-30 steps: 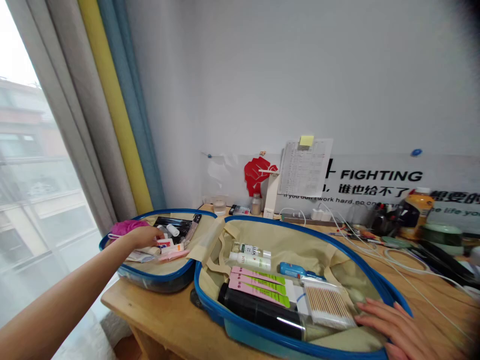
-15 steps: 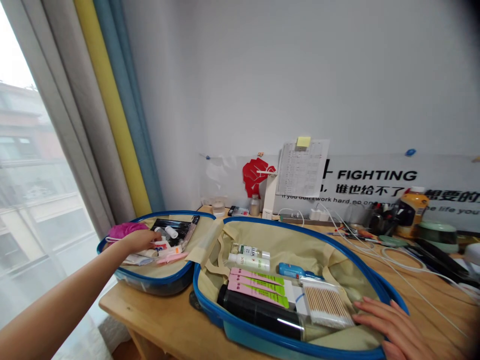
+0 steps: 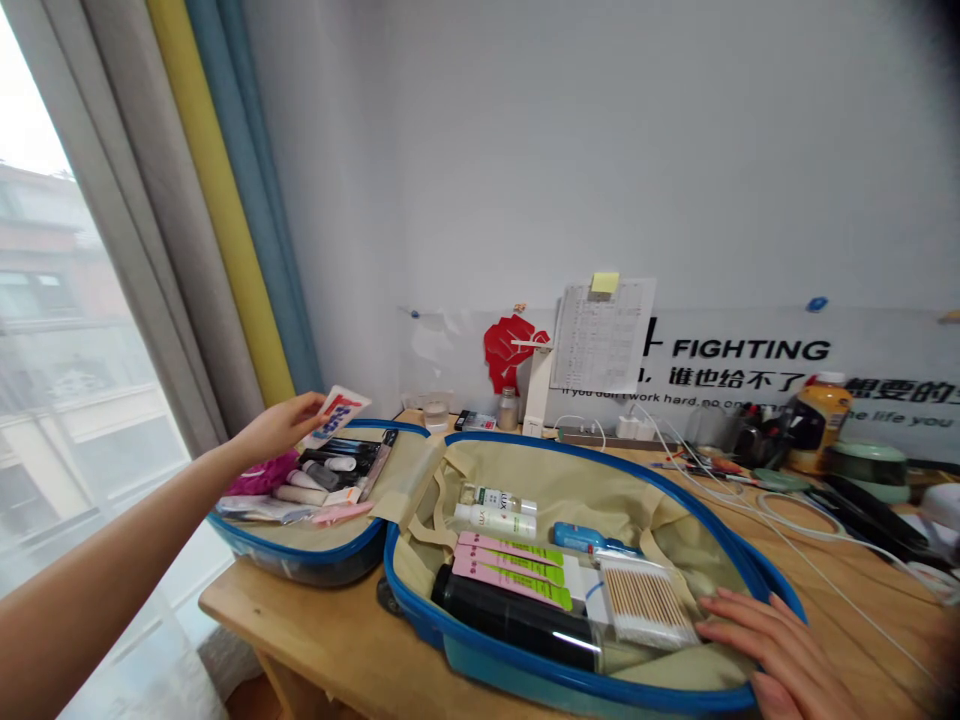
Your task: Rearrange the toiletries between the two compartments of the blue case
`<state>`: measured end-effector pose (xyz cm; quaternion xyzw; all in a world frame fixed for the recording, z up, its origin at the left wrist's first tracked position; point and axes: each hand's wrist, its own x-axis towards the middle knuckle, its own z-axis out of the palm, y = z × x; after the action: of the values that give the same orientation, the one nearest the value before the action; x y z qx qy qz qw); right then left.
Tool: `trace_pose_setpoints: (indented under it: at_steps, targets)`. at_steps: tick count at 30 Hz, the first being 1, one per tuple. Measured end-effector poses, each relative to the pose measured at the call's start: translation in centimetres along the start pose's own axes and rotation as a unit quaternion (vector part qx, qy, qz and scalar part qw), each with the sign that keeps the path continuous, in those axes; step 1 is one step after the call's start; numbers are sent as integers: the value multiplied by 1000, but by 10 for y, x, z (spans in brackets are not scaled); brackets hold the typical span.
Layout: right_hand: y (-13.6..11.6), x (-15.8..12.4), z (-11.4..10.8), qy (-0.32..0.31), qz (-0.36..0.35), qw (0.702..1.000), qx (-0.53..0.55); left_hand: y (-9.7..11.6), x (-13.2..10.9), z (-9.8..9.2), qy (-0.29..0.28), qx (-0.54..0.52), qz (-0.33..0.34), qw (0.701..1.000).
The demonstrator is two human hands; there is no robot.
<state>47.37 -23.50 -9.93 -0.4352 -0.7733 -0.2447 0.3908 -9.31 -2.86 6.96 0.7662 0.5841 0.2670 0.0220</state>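
Observation:
My left hand point(image 3: 281, 428) is raised above the left half of an open blue-rimmed suitcase point(image 3: 300, 547), shut on a white carton point(image 3: 337, 416) with red and blue print. Below it, that half holds a pink cloth point(image 3: 262, 476), a black pouch point(image 3: 337, 452) and several small tubes. My right hand point(image 3: 772, 650) lies open on the beige lining of the right half point(image 3: 570, 480), close to the rim and next to a pack of cotton swabs point(image 3: 645, 603). A black bottle point(image 3: 514, 615), pink-and-green packets point(image 3: 510, 570), a white LUX bottle point(image 3: 495, 520) and a blue tube point(image 3: 585, 538) lie in that half.
The suitcase lies on a wooden desk point(image 3: 300, 610). White cables point(image 3: 817, 530), an orange-capped bottle point(image 3: 817, 425) and a green container point(image 3: 859, 470) stand to the right. A wall point(image 3: 600, 150) with a poster rises behind, and curtains point(image 3: 217, 200) hang at the window on the left.
My left hand has risen from the left half of the suitcase, bringing the white carton up into view. The right hand has stayed nearly still, and the view has shifted slightly.

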Motion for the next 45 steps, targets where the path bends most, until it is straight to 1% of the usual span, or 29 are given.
trace_pose_setpoints:
  at_steps: [2,4,5,7,10,12,14,17,19,21,24,27,31,35,41,45]
  targets:
    - [-2,3,-1,5,-2,1000,-1,32,10,1,-4,-65,59,996]
    - [-5,7,-3,11,-4,1000,-4,70,19,9,-13,-98,108,989]
    - [-6,9,-4,11,-7,1000,-4,91,23,16,-23,-103,135,985]
    - [-9,11,-5,11,0,1000,-2,133,30,33,-67,-96,191,975]
    - [-10,12,-6,-2,12,1000,-2,191,39,71,-133,-57,268,952]
    - [-11,12,-7,-8,13,1000,-4,223,45,102,-168,-15,294,941]
    - [-12,11,-9,-9,14,1000,-7,248,51,133,-212,34,315,924]
    - [-13,8,-11,-23,29,999,-8,274,58,175,-257,67,325,908]
    - [-14,6,-11,-36,37,999,-4,286,61,197,-281,77,327,899]
    - [-15,5,-12,-40,46,998,0,295,61,213,-304,85,332,889]
    - [-16,3,-12,-42,57,997,6,306,60,229,-329,88,334,879]
    - [-16,2,-12,-48,56,997,8,313,57,238,-346,83,331,874]
    - [-16,3,-13,-49,58,997,9,316,52,247,-357,69,325,873]
    - [-17,6,-12,-35,48,998,5,315,49,251,-366,59,316,873]
    - [-17,7,-11,-31,51,998,-7,315,49,249,-353,66,301,883]
    - [-15,5,-11,-41,54,998,-3,316,46,246,-334,88,311,885]
